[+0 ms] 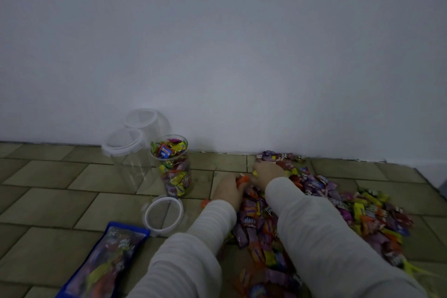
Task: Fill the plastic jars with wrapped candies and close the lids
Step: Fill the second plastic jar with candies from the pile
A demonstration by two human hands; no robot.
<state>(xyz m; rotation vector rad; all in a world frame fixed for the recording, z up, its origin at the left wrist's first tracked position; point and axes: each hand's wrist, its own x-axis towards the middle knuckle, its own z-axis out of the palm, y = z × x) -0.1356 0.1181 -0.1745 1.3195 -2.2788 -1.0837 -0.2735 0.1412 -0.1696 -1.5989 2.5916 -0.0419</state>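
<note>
Both hands were down in the candy pile (314, 205) on the floor, close together. The left hand (228, 190) was curled round an orange candy (242, 180), the right hand (268, 171) pinched a yellow one (254, 172). Just left of them stood the full open jar (174, 167), its lid (163, 215) lying nearer me, with two closed empty jars (125, 152) further left.

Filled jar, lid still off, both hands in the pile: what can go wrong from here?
1. The filled jar looks heaped to the rim, so more candies may spill or block its lid.
2. Left hand and right hand gather from the candy pile; a loose grab could scatter wrappers across the floor.
</note>
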